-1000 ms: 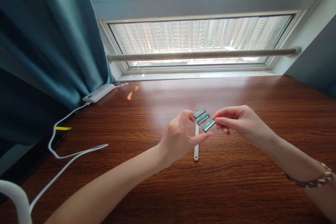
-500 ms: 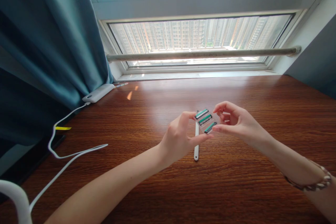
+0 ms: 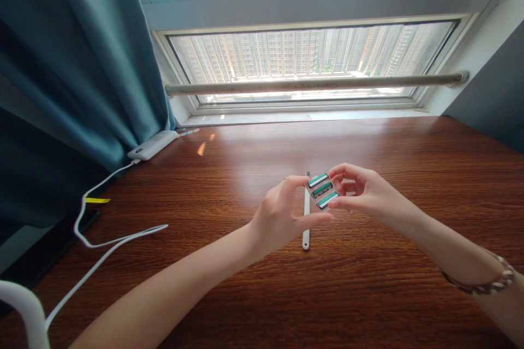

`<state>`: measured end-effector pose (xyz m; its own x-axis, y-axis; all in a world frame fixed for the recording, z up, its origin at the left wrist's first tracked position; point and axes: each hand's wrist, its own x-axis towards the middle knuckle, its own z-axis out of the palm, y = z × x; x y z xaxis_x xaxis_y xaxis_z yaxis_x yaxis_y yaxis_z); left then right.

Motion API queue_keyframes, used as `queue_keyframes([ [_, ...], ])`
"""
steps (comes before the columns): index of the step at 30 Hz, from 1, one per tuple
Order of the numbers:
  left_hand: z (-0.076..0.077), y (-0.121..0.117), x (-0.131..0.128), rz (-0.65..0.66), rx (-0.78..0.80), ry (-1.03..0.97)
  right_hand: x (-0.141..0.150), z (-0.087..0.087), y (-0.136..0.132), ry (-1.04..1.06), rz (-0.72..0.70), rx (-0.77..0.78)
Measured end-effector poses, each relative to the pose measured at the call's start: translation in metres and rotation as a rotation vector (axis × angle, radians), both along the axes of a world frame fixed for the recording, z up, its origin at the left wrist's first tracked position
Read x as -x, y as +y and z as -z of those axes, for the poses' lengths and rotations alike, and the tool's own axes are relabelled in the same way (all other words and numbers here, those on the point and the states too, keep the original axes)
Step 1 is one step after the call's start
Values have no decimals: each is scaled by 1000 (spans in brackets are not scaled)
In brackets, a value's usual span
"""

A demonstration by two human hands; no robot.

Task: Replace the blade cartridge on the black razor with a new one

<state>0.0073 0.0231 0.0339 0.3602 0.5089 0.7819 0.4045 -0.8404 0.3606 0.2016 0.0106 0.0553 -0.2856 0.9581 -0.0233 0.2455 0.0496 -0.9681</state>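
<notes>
Between your two hands in the head view, just above the tabletop (image 3: 388, 278), sits a clear case (image 3: 320, 186) with three green-and-silver cartridges (image 3: 328, 200) in a slanting row, which look like razor blades. Your left hand (image 3: 272, 204) holds the case from its left side, index finger at the far left corner and thumb stretched along below the near edge, the two spread about the case's depth. Your right hand (image 3: 364, 191) is half curled at the opposite side, its index finger by the far right corner and its thumb at the end of the nearest cartridge; whether it grips the case or only that cartridge, you cannot tell from here. Below and to the left of the case, a white handle (image 3: 306, 237) lies on the tabletop, holed end toward you, partly hidden by your left thumb. For good handling, let the left hand carry the steadying, with the case level and its row facing up to you. Touch the cartridges by their ends, clear of the edges, which are probably sharp. Use light, even pressure, since thin plastic like this would likely flex and loosen its neighbours.
</notes>
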Motion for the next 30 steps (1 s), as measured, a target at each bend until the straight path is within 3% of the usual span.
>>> queue_keyframes([
  [4,1,1,1,46,44,-26,-1,1,2,15,-69,85],
  [15,5,1,1,110,8,-53,2,-2,-1,59,-71,135],
  [24,8,1,1,271,377,-225,-2,-7,0,50,-155,134],
  [30,3,-1,-3,486,800,-393,-4,-6,-1,33,-123,122],
])
